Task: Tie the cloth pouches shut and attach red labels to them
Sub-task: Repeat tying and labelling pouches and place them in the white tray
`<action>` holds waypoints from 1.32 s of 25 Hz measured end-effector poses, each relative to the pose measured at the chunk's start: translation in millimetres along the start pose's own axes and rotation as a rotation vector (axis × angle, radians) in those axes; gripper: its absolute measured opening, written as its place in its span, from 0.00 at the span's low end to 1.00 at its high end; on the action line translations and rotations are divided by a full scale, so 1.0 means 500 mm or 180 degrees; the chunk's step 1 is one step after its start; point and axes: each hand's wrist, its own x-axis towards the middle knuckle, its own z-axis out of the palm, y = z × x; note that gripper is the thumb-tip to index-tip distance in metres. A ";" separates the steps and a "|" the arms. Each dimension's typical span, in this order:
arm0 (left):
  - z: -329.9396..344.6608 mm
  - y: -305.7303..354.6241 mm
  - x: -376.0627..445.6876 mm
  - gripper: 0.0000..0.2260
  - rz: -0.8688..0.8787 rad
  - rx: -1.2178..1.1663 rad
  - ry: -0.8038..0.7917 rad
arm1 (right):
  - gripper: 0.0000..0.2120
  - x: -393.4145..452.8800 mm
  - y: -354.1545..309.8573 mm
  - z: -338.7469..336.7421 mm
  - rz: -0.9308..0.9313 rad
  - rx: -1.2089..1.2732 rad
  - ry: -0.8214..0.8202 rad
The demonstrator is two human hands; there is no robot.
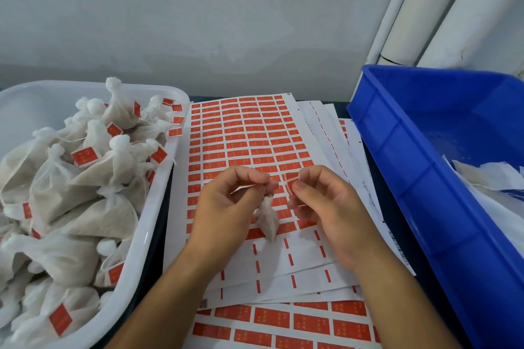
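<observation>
A small white cloth pouch (267,221) hangs from my left hand (226,201), whose fingertips pinch its neck above the label sheet. My right hand (323,207) pinches a red label (290,183) by its edge, just right of the pouch top. A thin string seems to run between the two hands. The label sheet (249,133), printed with rows of red labels, lies flat under both hands; its lower rows are peeled bare.
A white tub (158,198) on the left is heaped with tied, labelled pouches (85,178). A blue crate (411,178) on the right holds loose white cloth (487,173). More label sheets (283,320) lie stacked beneath, toward me. A wall stands behind.
</observation>
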 end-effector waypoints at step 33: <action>0.006 0.000 -0.019 0.33 0.0587 0.0514 -0.0926 | 0.06 -0.014 -0.011 -0.033 -0.0123 -0.0920 -0.0551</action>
